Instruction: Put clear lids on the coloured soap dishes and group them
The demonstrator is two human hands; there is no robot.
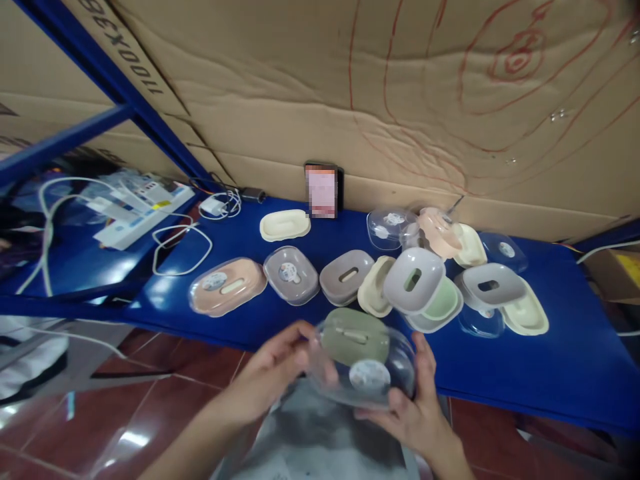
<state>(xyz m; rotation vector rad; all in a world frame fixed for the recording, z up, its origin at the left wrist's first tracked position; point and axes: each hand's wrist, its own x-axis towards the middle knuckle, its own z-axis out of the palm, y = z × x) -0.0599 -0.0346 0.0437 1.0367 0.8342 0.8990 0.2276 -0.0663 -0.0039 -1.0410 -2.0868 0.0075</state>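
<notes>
A clear domed plastic lid (385, 340) with a round white sticker is held between my hands, over the table's front edge. My left hand (285, 357) grips its left end, fingers closed round the rim. At the other end, my right hand (415, 400) has its thumb on the front and fingers around the side. Against the lid's far side shows a green soap dish tray (350, 330) with a slot, partly seen through the plastic. Whether the tray rests on the table or is held too, I cannot tell.
On the blue table (550, 373) lie a pink lidded dish (230, 290), grey dishes (293, 277), cream trays (285, 225) and more clear lids (393, 227). A phone (323, 192) leans on the cardboard wall. A power strip (145, 217) with white cables lies at left.
</notes>
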